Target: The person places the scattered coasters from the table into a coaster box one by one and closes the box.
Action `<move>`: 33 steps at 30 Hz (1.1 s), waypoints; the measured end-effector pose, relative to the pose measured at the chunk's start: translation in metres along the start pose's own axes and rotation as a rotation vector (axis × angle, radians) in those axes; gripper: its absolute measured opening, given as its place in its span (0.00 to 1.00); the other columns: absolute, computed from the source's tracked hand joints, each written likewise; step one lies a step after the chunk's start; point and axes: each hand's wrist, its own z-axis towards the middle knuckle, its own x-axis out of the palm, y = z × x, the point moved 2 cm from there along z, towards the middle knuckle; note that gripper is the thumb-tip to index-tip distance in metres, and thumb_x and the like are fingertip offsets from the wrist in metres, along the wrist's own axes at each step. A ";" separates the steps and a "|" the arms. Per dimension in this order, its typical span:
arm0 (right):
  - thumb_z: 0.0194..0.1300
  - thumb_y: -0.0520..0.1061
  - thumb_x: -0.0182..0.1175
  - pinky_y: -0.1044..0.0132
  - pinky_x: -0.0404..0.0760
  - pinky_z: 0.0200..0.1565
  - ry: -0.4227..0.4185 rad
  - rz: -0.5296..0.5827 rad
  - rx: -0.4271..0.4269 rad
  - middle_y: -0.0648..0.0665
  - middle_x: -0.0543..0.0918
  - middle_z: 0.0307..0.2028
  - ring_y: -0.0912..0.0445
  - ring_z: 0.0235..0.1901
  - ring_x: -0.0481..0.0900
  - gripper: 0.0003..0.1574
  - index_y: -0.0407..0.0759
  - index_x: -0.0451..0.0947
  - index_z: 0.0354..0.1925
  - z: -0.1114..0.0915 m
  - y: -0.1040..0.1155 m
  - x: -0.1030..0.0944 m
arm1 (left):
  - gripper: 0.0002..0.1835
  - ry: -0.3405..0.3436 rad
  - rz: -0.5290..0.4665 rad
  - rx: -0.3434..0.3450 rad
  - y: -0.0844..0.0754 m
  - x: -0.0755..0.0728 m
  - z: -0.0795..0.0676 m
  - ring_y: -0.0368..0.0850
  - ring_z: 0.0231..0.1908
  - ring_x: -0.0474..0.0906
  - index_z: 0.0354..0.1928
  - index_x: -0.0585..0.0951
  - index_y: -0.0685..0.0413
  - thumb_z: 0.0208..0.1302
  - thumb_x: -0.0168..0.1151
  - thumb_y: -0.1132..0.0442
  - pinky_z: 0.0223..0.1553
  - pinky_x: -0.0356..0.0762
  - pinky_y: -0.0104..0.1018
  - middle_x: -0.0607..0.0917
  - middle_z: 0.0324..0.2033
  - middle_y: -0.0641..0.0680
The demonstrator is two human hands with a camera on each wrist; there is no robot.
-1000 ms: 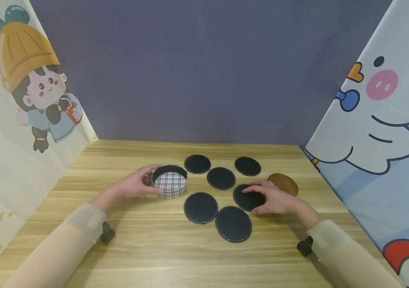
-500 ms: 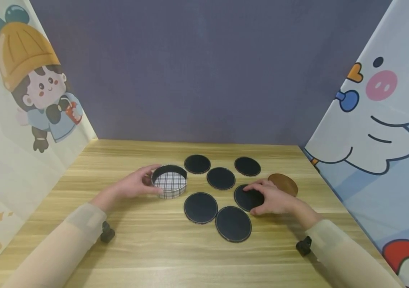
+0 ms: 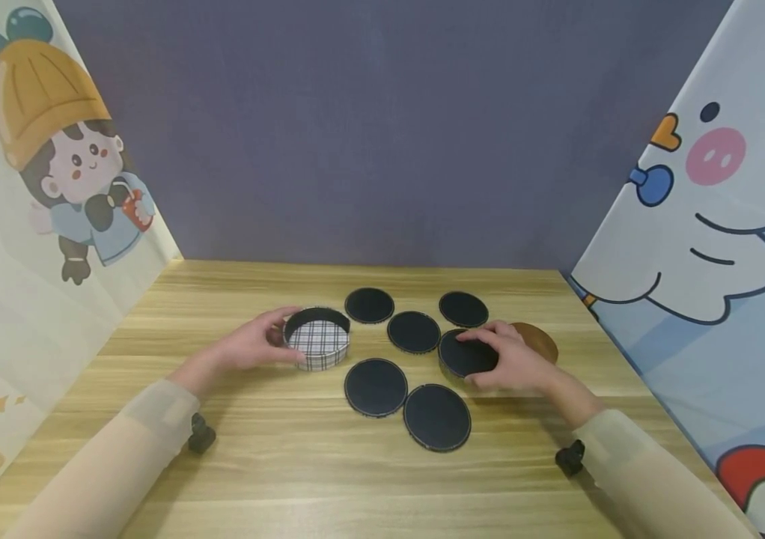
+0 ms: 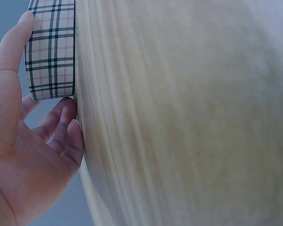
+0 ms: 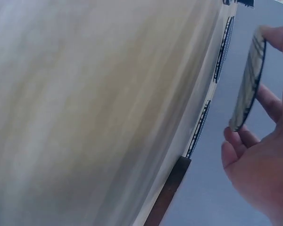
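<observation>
My left hand grips a round, open-topped coaster holder between thumb and fingers. Its plaid wall stands upright on the wood in the left wrist view, and the inside is lined with plaid at the bottom and black at the side. With my right hand I pinch a round black coaster by its edges. In the right wrist view this coaster is raised off the table and tilted, its underside light and patterned.
Several other black coasters lie flat on the wooden table, among them a near one and a far one. A round brown piece lies partly behind my right hand. A grey-blue panel closes off the back, with printed cartoon sheets at both sides.
My right hand has taken hold of the coaster and lifted it from the table, slightly away from me. The left hand and the holder have stayed in place.
</observation>
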 end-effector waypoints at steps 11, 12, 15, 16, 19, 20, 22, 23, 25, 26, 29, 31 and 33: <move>0.57 0.61 0.81 0.35 0.75 0.63 -0.057 0.028 0.015 0.41 0.72 0.69 0.37 0.69 0.67 0.44 0.65 0.80 0.71 0.007 0.009 -0.005 | 0.60 -0.005 0.019 -0.002 -0.001 0.000 -0.001 0.57 0.55 0.85 0.87 0.57 0.54 0.62 0.84 0.51 0.54 0.90 0.50 0.81 0.61 0.68; 0.57 0.61 0.81 0.35 0.75 0.63 -0.058 0.027 0.014 0.42 0.71 0.69 0.37 0.69 0.66 0.45 0.65 0.80 0.71 0.008 0.011 -0.005 | 0.60 -0.006 0.022 0.000 -0.001 -0.001 -0.001 0.57 0.55 0.85 0.87 0.57 0.54 0.62 0.84 0.50 0.54 0.90 0.50 0.81 0.61 0.68; 0.58 0.62 0.81 0.36 0.74 0.63 -0.055 0.033 0.005 0.41 0.71 0.69 0.38 0.69 0.65 0.45 0.64 0.79 0.72 0.012 0.015 -0.004 | 0.60 -0.004 0.026 0.003 -0.001 -0.001 -0.002 0.57 0.56 0.85 0.88 0.57 0.54 0.62 0.84 0.50 0.56 0.89 0.52 0.81 0.61 0.68; 0.58 0.62 0.81 0.35 0.74 0.63 -0.053 0.037 0.002 0.41 0.71 0.69 0.37 0.70 0.64 0.45 0.64 0.79 0.72 0.013 0.016 -0.004 | 0.60 -0.004 0.028 0.003 -0.001 -0.001 -0.002 0.58 0.56 0.85 0.88 0.57 0.54 0.62 0.84 0.50 0.56 0.89 0.53 0.81 0.61 0.68; 0.59 0.61 0.80 0.34 0.74 0.63 -0.045 0.053 -0.002 0.40 0.70 0.71 0.36 0.71 0.62 0.45 0.63 0.79 0.73 0.017 0.022 -0.003 | 0.60 -0.004 0.030 -0.002 -0.001 -0.001 -0.002 0.58 0.56 0.85 0.88 0.57 0.54 0.62 0.84 0.50 0.57 0.89 0.54 0.81 0.61 0.68; 0.60 0.61 0.80 0.34 0.74 0.62 -0.042 0.057 -0.007 0.39 0.69 0.71 0.36 0.71 0.62 0.44 0.63 0.79 0.73 0.018 0.024 -0.003 | 0.60 -0.005 0.028 -0.006 -0.001 -0.001 -0.002 0.58 0.56 0.85 0.88 0.57 0.54 0.61 0.85 0.50 0.57 0.89 0.53 0.81 0.61 0.68; 0.60 0.61 0.80 0.35 0.76 0.61 -0.038 0.065 -0.009 0.39 0.68 0.72 0.36 0.72 0.61 0.44 0.63 0.79 0.73 0.021 0.028 -0.003 | 0.60 -0.005 0.021 -0.007 -0.001 -0.001 -0.002 0.58 0.56 0.85 0.88 0.57 0.53 0.61 0.85 0.50 0.56 0.89 0.53 0.81 0.62 0.68; 0.60 0.61 0.80 0.36 0.76 0.61 -0.037 0.064 -0.013 0.39 0.68 0.72 0.36 0.72 0.61 0.44 0.63 0.79 0.73 0.022 0.030 -0.004 | 0.60 -0.004 0.016 -0.007 -0.001 -0.001 -0.002 0.58 0.56 0.85 0.88 0.57 0.53 0.61 0.85 0.50 0.56 0.89 0.52 0.81 0.62 0.69; 0.60 0.61 0.80 0.37 0.76 0.61 -0.034 0.063 -0.021 0.40 0.68 0.72 0.37 0.72 0.61 0.45 0.64 0.78 0.73 0.025 0.034 -0.003 | 0.60 -0.005 0.007 -0.007 0.000 0.000 -0.001 0.59 0.56 0.85 0.88 0.57 0.53 0.61 0.85 0.51 0.55 0.90 0.52 0.80 0.62 0.69; 0.60 0.61 0.80 0.37 0.76 0.61 -0.033 0.064 -0.026 0.40 0.68 0.72 0.37 0.72 0.61 0.45 0.64 0.78 0.73 0.027 0.036 -0.003 | 0.60 -0.005 0.006 -0.008 0.000 0.000 -0.001 0.59 0.56 0.85 0.88 0.57 0.53 0.61 0.85 0.51 0.55 0.90 0.52 0.80 0.62 0.69; 0.59 0.61 0.81 0.38 0.74 0.63 -0.031 0.062 -0.039 0.42 0.68 0.73 0.38 0.72 0.61 0.45 0.66 0.78 0.73 0.031 0.041 -0.001 | 0.60 -0.007 0.004 -0.011 0.001 0.000 -0.001 0.59 0.56 0.85 0.88 0.57 0.53 0.61 0.85 0.51 0.56 0.89 0.52 0.80 0.62 0.69; 0.60 0.61 0.81 0.36 0.73 0.64 -0.026 0.070 -0.064 0.41 0.67 0.73 0.38 0.73 0.61 0.46 0.65 0.78 0.74 0.034 0.045 0.001 | 0.60 -0.007 0.005 -0.011 0.002 0.000 -0.001 0.58 0.56 0.85 0.88 0.57 0.52 0.61 0.85 0.51 0.56 0.89 0.52 0.80 0.63 0.69; 0.60 0.60 0.81 0.33 0.70 0.66 -0.024 0.084 -0.098 0.40 0.67 0.74 0.38 0.73 0.62 0.46 0.63 0.78 0.74 0.037 0.049 0.003 | 0.60 -0.008 0.000 -0.009 0.002 0.000 0.000 0.59 0.56 0.85 0.88 0.57 0.53 0.61 0.85 0.51 0.56 0.90 0.52 0.81 0.63 0.69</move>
